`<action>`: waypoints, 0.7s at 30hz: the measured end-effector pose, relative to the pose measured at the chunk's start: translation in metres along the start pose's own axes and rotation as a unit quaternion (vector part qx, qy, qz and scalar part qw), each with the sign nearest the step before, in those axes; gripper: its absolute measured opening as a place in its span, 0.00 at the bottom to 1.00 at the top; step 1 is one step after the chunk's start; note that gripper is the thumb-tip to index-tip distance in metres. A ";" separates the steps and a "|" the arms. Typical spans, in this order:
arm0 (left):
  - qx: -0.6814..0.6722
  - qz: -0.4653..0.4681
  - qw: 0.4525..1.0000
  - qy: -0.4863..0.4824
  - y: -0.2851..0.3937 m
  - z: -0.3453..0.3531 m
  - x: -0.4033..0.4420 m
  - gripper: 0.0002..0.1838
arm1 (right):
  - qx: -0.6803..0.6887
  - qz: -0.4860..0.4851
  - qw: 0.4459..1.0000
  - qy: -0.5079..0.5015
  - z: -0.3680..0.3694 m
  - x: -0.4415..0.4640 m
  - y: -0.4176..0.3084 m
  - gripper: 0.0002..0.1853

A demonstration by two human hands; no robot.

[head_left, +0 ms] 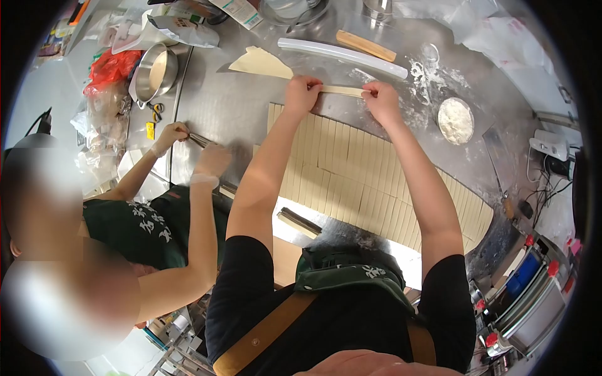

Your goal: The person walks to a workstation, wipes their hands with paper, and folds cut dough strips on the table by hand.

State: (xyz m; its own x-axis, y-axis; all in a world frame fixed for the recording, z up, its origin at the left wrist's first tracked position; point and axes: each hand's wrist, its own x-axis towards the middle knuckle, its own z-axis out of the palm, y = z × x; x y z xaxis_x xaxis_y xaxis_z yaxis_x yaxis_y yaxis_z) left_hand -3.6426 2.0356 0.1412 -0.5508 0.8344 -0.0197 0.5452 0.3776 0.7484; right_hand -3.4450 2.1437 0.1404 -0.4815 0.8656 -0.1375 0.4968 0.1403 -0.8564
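A pale strip of dough point(342, 91) stretches between my two hands over the steel table. Its left end is pinched by my left hand point(303, 94), and my right hand point(381, 100) grips the other end between thumb and fingers. Beside my left hand lies an irregular piece of flat dough point(258, 63). Below my hands, many cut dough strips point(338, 160) lie side by side in rows, partly covered by my forearms. A long white rod point(345, 57) and a wooden stick point(366, 46) rest beyond my hands.
A bowl of flour point(456, 121) stands right of my right hand, near scattered flour point(431, 74). A broad blade point(500, 156) lies farther right. On my left, a co-worker's hands point(204, 150) hold something thin. A metal bowl point(156, 73) and scissors point(155, 111) lie beyond them.
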 end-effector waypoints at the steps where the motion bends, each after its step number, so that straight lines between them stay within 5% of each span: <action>1: 0.030 0.057 0.998 0.005 0.004 -0.001 -0.002 0.11 | -0.018 -0.018 1.000 0.003 -0.004 -0.004 -0.002 0.09; 3: 0.090 0.171 0.981 0.015 0.013 -0.004 -0.007 0.14 | -0.043 -0.040 0.998 0.002 -0.008 -0.008 -0.005 0.10; 6: 0.166 0.218 0.962 0.009 0.022 -0.004 -0.010 0.17 | -0.067 -0.047 0.997 -0.010 -0.010 -0.009 -0.005 0.10; 21: 0.159 0.258 0.953 0.007 0.019 -0.002 -0.005 0.14 | -0.123 -0.082 0.989 -0.023 -0.010 -0.011 0.004 0.10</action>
State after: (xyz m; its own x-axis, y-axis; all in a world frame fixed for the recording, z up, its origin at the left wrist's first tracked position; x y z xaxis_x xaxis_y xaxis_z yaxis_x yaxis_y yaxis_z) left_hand -3.6312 2.0380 0.1572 -0.1639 0.9375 0.3071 0.9084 0.0221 0.4174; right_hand -3.4306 2.1396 0.1440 -0.5997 0.7995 -0.0331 0.5672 0.3955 -0.7224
